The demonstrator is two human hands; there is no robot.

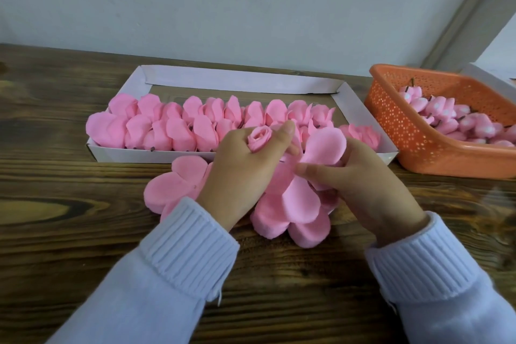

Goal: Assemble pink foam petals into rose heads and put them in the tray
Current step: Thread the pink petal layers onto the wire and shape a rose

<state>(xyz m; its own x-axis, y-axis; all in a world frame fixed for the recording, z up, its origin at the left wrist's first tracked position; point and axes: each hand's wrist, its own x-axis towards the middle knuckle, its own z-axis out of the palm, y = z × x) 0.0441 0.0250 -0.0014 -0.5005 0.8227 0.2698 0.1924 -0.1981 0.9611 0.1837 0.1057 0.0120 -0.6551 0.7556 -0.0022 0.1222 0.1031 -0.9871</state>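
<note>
Head view: rosebud point(259, 138) within curled left hand point(245, 173), petal point(325, 148) in pinch of right hand point(371, 187)

tray point(363, 109) behind petal stacks point(279, 215) | basket point(391, 131) right of tray | all on table point(69, 232)

One head-worn view looks forward and down, close over the wooden table point(69, 232), toward the wall point(223, 3).

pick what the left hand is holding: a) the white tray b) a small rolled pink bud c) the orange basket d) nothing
b: the left hand has its fingers curled round a rolled pink bud, while the right hand pinches a flat petal.
</note>
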